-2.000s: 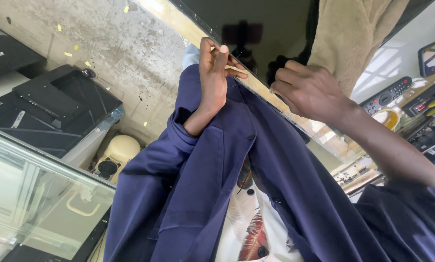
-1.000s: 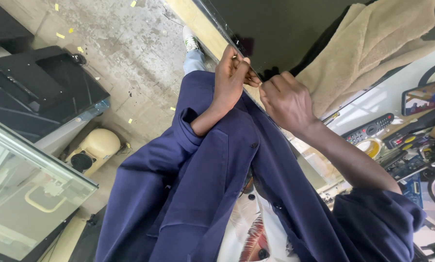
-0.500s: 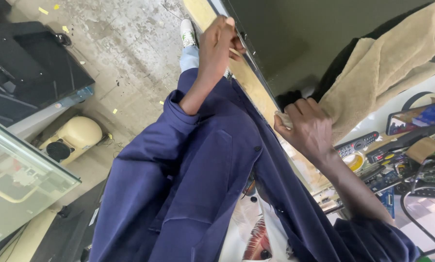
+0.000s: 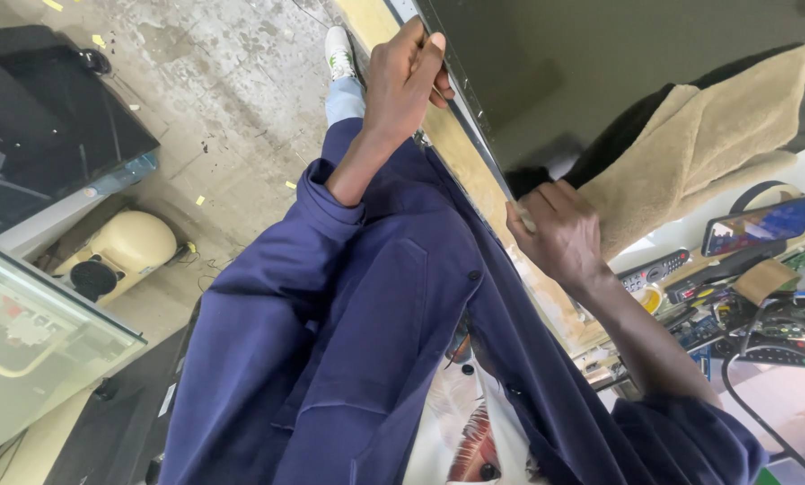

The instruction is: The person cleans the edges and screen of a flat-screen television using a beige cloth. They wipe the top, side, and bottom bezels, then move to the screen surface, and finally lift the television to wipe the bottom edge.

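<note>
- Both hands sit on the dark flat panel's near edge: my left hand is curled tight on the bezel, my right hand pinches it lower, beside the tan fleece cloth.
- I'd judge keeping both grips firm along that edge works best.
- Half a second ago, the hands were closer together.

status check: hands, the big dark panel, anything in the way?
Left hand fingers pinching dark flat panel edge. Right hand gripping the same edge lower down. Tan fleece cloth draped over panel beside right hand.
</note>
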